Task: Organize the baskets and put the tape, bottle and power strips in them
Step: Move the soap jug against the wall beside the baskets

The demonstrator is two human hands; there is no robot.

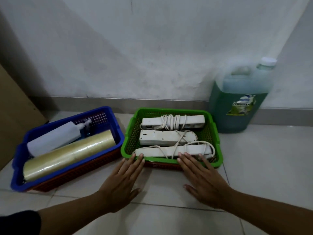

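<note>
On pale floor tiles point(254, 167) by a scuffed white wall point(152, 48), mesh plastic baskets, blue point(111, 131) and green point(215, 146), sit loaded. Left hand point(122, 182) and right hand point(201, 180) lie flat, fingers spread, gripping nothing.

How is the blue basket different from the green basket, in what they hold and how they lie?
The blue basket holds a white pump bottle and a roll of clear tape; the green basket holds three white power strips with cords wrapped around them. The blue basket lies slanted to the wall; the green basket lies nearly square to it. Fingertips of both hands reach the green basket's near rim; none touch the blue basket. Both are perforated plastic, each nested in a red basket.
</note>
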